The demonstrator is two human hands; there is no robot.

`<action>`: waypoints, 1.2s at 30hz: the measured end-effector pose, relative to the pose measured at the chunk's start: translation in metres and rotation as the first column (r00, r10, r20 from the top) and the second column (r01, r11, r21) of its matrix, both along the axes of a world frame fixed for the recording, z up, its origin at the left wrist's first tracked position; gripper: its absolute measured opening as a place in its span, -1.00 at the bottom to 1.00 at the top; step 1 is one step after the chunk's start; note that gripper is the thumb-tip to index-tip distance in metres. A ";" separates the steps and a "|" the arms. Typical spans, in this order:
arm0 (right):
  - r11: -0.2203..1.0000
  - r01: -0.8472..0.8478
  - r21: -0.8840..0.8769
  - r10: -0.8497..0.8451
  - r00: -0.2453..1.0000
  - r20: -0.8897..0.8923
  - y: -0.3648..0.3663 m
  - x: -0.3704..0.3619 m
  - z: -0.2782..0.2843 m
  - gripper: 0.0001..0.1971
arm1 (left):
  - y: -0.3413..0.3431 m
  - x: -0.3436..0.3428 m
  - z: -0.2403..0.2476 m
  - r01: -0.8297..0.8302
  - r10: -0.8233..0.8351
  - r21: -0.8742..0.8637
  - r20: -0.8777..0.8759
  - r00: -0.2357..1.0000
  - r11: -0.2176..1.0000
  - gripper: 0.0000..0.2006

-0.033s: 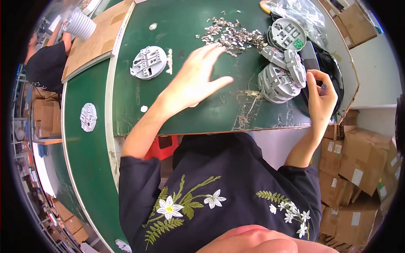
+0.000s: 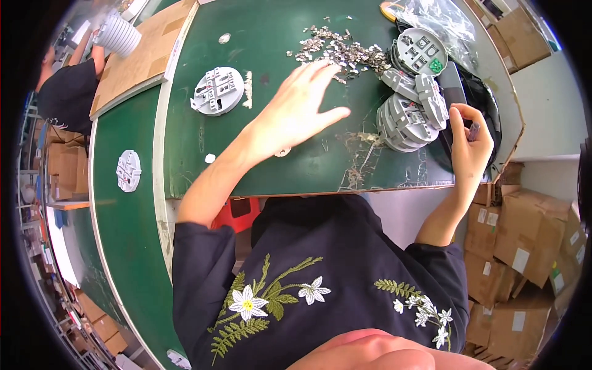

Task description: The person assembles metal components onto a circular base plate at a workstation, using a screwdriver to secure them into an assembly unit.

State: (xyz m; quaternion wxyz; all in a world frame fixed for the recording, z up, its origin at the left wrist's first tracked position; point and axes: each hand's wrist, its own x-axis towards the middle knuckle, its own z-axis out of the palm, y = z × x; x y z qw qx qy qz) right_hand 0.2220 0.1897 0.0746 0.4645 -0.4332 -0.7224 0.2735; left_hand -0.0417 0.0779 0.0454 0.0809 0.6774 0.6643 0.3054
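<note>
My left hand reaches over the green table with its fingers stretched out and the thumb spread away. Its fingertips are at the near edge of a pile of small shiny metal pieces. My right hand is curled round a slim dark rod-shaped tool, most of which the fingers hide. Just left of that hand stands a stack of round grey plastic bases, with more of them leaning on top. Behind it lies another round grey base holding some small green pieces.
A single round grey base lies at the left of the table, and another on the green surface beyond the divider. Clear plastic bags and a black bag lie at the right. Cardboard boxes are piled beside the table.
My left hand has shifted slightly right and farther over the near edge of the metal pieces. My right hand has hardly moved.
</note>
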 end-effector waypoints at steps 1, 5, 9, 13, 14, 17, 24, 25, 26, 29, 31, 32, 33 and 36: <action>1.000 -0.014 0.010 0.014 1.000 0.004 -0.003 0.001 0.000 -0.93 | 0.015 0.000 -0.001 -0.014 0.014 0.010 0.004 1.000 1.000 -0.34; 0.976 -0.110 -0.189 0.096 0.992 -0.083 -0.031 0.005 0.004 -0.94 | 0.032 -0.032 -0.008 -0.139 0.119 -0.034 -0.334 0.935 0.990 -0.19; 0.923 -0.278 -0.265 0.250 0.959 -0.138 -0.035 0.006 0.004 -0.91 | -0.011 -0.087 0.009 -0.434 0.254 -0.278 -0.506 0.824 0.857 0.01; 0.741 -0.524 -0.420 0.519 0.844 -0.136 -0.045 -0.033 0.007 -0.85 | -0.064 -0.157 -0.015 -0.530 0.393 -0.368 -0.387 0.834 0.764 0.12; 0.721 -0.602 -0.342 0.619 0.782 -0.072 -0.047 -0.048 0.004 -0.84 | -0.066 -0.157 -0.014 -0.534 0.391 -0.370 -0.395 0.831 0.760 0.12; 0.636 -0.739 -0.222 0.766 0.640 0.062 -0.042 -0.092 -0.006 -0.81 | -0.076 -0.142 -0.010 -0.554 0.517 -0.351 -0.201 0.832 0.755 0.11; 0.770 -0.622 0.143 0.494 0.722 0.484 -0.006 -0.172 -0.054 -0.77 | -0.100 -0.044 0.005 -0.152 0.183 -0.352 0.058 0.981 0.923 0.01; 0.761 -0.637 0.123 0.489 0.688 0.536 -0.002 -0.177 -0.059 -0.79 | -0.104 -0.035 0.000 -0.121 0.149 -0.346 0.056 0.987 0.931 -0.01; 0.750 -0.654 0.101 0.489 0.651 0.580 0.003 -0.181 -0.065 -0.81 | -0.105 -0.030 -0.002 -0.127 0.148 -0.343 0.035 0.988 0.931 -0.01; 0.725 -0.682 0.092 0.461 0.581 0.670 0.005 -0.190 -0.078 -0.85 | -0.111 -0.017 -0.010 -0.133 0.168 -0.312 0.087 0.982 0.941 0.01; 0.723 -0.678 0.136 0.440 0.602 0.666 0.004 -0.190 -0.084 -0.86 | -0.108 -0.009 -0.018 -0.168 0.191 -0.274 0.058 0.980 0.947 0.00; 0.725 -0.676 0.131 0.435 0.597 0.674 0.003 -0.189 -0.086 -0.85 | -0.105 -0.005 -0.020 -0.168 0.190 -0.238 0.075 0.979 0.957 0.00; 0.729 -0.673 0.125 0.429 0.591 0.683 0.002 -0.189 -0.087 -0.85 | -0.103 -0.002 -0.022 -0.165 0.187 -0.202 0.093 0.978 0.965 -0.01; 0.702 -0.695 0.153 0.510 0.641 0.573 0.007 -0.189 -0.086 -0.85 | -0.097 0.013 -0.033 -0.169 0.180 -0.142 0.072 0.981 0.975 -0.03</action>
